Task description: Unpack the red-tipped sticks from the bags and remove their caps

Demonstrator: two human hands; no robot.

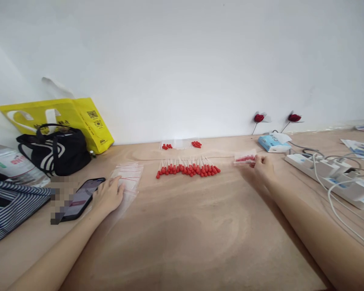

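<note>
My right hand (263, 166) is closed in a pinch on the edge of a small clear zip bag (244, 158) with red pieces inside, at the right of the table. At the left, my left hand (108, 194) rests with its fingers stretched out on a spread of clear zip bags (130, 178) with red seal lines. A phone (82, 199) lies just beside that hand. Between the hands is a row of white sticks with red tips (186, 167), tips toward me. Behind the row, two small red clusters (166, 146) lie on or in clear bags by the wall.
A yellow bag (94, 125), a black bag (69, 151), a large clear container (15, 163) and striped cloth (12, 206) crowd the left. On the right are a tissue pack (271, 144), a power strip (330, 178) with loose cables and two red artificial flowers (259, 118).
</note>
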